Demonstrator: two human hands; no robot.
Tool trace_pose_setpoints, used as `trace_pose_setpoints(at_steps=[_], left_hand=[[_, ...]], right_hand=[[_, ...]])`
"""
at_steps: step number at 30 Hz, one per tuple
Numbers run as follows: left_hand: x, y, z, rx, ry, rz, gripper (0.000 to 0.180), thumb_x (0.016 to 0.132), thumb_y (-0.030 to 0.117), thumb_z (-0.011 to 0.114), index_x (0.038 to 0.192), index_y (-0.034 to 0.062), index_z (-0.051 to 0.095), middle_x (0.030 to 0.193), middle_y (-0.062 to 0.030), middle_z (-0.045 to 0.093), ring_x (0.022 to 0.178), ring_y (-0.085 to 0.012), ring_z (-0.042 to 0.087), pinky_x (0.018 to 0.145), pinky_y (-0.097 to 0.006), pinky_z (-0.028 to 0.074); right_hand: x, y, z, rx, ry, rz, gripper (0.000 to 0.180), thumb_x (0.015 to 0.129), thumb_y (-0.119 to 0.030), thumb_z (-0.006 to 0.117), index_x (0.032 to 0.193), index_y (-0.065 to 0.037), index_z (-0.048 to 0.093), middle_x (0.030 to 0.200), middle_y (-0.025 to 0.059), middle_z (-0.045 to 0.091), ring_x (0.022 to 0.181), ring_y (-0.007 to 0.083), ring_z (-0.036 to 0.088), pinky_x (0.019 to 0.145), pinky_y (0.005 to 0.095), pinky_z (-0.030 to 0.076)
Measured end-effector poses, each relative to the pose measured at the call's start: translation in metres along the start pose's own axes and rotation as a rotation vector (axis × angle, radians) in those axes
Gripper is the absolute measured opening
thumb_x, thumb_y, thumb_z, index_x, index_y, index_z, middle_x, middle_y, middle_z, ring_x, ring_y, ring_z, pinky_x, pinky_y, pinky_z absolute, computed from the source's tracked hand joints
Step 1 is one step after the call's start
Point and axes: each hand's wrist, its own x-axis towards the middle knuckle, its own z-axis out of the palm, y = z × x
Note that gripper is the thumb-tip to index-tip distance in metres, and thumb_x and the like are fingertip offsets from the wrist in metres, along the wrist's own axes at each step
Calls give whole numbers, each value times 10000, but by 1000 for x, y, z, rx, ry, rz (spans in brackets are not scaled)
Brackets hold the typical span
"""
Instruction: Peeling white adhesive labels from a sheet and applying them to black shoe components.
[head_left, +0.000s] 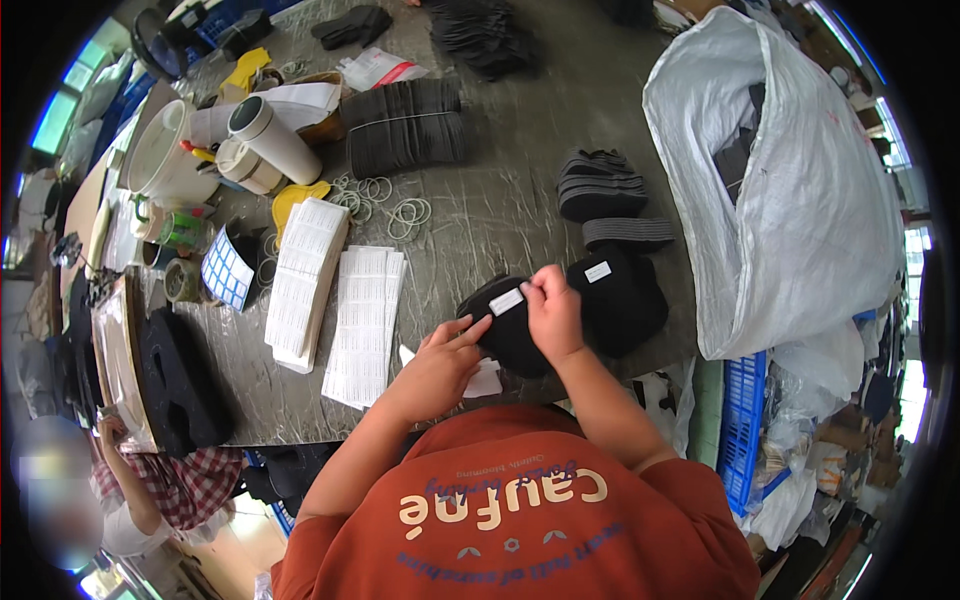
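A flat black rounded fabric piece lies near the table's front edge, with a white label on its upper part. My left hand rests at the piece's left side, its fingers stretched out and the index fingertip touching the label's left end. At the label's right end my right hand is closed in a pinch. A second black piece with a similar white label sits just to the right. Below my left hand, a scrap of white paper is partly hidden.
Label sheets and a thick label stack lie left. Folded dark stacks stand beyond the pieces, a banded black bundle farther back. A large white sack stands right; a white tumbler and rubber bands are back left.
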Motion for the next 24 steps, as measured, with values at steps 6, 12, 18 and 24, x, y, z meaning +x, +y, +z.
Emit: trace_pose_setpoints(at_steps=[6,12,18,24], left_hand=[[-1,-5,3,-149,71,-85,106,838,35,573,904,-38,612,1295,-166,542,1219,-362,460,995,-415,402],[8,6,-6,-349,224,-206,148,868,81,602,939,-40,651,900,-161,619,875,-293,586,791,-351,469],[1,10,0,-350,238,-627,313,875,233,664,738,-46,629,582,-102,533,543,-163,469,533,-348,435],[-11,4,5,-244,260,-586,412,869,330,646,716,-52,617,659,-191,613,554,-316,577,544,-415,460]], right_hand=[[28,30,-76,-255,115,93,114,840,-9,607,872,-33,500,686,119,549,577,262,542,576,320,450],[-3,-27,-54,230,-311,237,82,863,-51,616,938,-22,600,812,78,627,757,190,597,666,319,472],[-17,-52,-24,409,-440,164,38,867,-28,610,871,-18,573,781,38,596,701,135,566,621,293,459],[-9,-45,-26,356,-111,56,60,857,-18,615,833,-4,561,710,64,582,616,128,555,584,264,449]])
